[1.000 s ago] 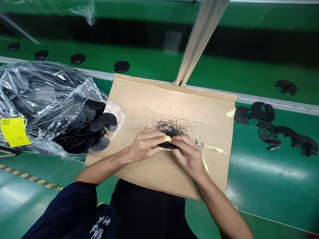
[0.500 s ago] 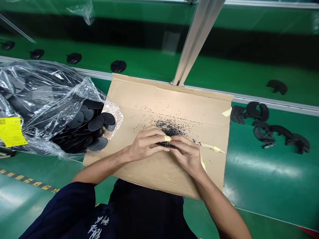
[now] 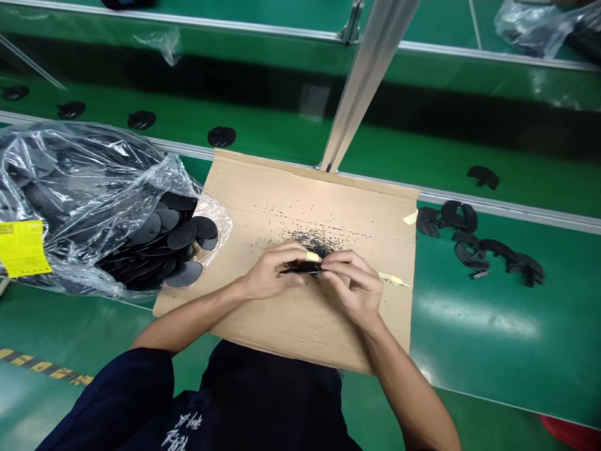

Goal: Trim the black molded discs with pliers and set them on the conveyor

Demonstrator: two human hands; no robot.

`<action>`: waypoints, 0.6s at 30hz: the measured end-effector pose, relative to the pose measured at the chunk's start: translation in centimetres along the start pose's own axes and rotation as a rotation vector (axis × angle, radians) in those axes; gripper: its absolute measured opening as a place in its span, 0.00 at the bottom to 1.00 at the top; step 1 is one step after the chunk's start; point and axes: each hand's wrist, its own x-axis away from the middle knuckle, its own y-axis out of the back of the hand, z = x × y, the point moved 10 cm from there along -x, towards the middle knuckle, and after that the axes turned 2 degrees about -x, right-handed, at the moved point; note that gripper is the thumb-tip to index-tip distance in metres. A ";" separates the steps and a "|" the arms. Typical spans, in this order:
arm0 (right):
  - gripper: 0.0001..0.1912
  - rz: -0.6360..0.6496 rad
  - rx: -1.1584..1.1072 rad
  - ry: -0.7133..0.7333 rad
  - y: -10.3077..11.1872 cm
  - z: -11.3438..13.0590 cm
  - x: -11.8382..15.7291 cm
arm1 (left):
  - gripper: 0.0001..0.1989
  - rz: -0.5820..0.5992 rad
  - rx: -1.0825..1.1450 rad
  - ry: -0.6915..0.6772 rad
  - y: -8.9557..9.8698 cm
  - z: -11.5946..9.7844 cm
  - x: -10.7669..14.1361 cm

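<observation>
Both my hands meet over a cardboard sheet (image 3: 267,178). Between them is a thin black disc (image 3: 300,269), seen nearly edge-on. My left hand (image 3: 272,270) grips its left side, thumb below and fingers above; yellowish tape wraps one fingertip. My right hand (image 3: 354,282) pinches at the disc's right edge; anything small in that pinch is hidden by the fingers. Just beyond the hands lies a scattered pile of tiny black pieces (image 3: 317,240). A slim tool wrapped in yellow tape (image 3: 393,279) pokes out to the right of my right hand.
At left, a clear plastic bag (image 3: 89,181) with a yellow label (image 3: 22,249) spills black discs (image 3: 183,235). Curved black parts (image 3: 498,247) sit on the green table at right. A metal post (image 3: 357,94) rises behind the cardboard. Several black discs (image 3: 221,136) line the back.
My left thumb and fingers have shifted, so more of the black disc shows between my hands. The view has tilted up and turned slightly right.
</observation>
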 end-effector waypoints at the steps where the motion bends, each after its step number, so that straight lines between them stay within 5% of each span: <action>1: 0.06 0.018 -0.021 -0.004 -0.1 0.0 -0.1 | 0.28 0.031 0.088 0.064 -0.2 0.6 -0.1; 5: 0.03 0.124 -0.127 -0.037 -0.9 -0.3 -0.2 | 0.21 0.137 0.302 0.317 -1.1 2.5 0.2; 11: 0.08 0.262 -0.213 -0.066 -2.3 -0.7 0.0 | 0.14 0.302 0.394 0.339 -1.9 1.8 0.3; 18: 0.02 0.008 0.098 0.071 -0.6 0.1 0.7 | 0.18 0.171 0.349 0.320 -1.3 2.5 0.2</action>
